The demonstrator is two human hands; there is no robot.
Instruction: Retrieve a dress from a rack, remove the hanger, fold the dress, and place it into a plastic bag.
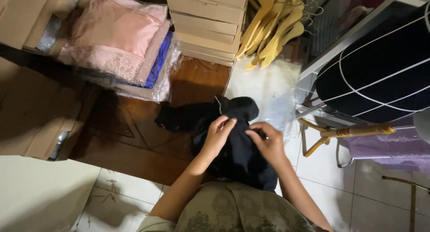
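- Near the middle of the frame, a black garment (pixel 237 147) lies bunched partly on the person's lap and partly on the wooden floor (pixel 134 142), one end trailing toward the left.
- The left hand (pixel 218 135) pinches a fold of the cloth between its fingertips, fingers curled down onto the fabric.
- The right hand (pixel 268 142) sits just beside it, fingers bent and gripping the same cloth close by; the two hands nearly touch.
- By its look the garment is soft, limp and light. It will sag and slide wherever it is not held, so it is best taken at an edge or seam with a firm pinch, not in the loose middle.
- A clear plastic bag (pixel 268 88) lies just above the garment.
- At upper left sits a stack of folded pink and blue clothes in wrappers (pixel 121 44); at top centre, a pile of flat cardboard boxes (pixel 208 21) with a bundle of yellow wooden hangers (pixel 273 28) beside it.
- On the right stands a dark rounded form with white lines (pixel 380 70), and below it another wooden hanger (pixel 349 133).
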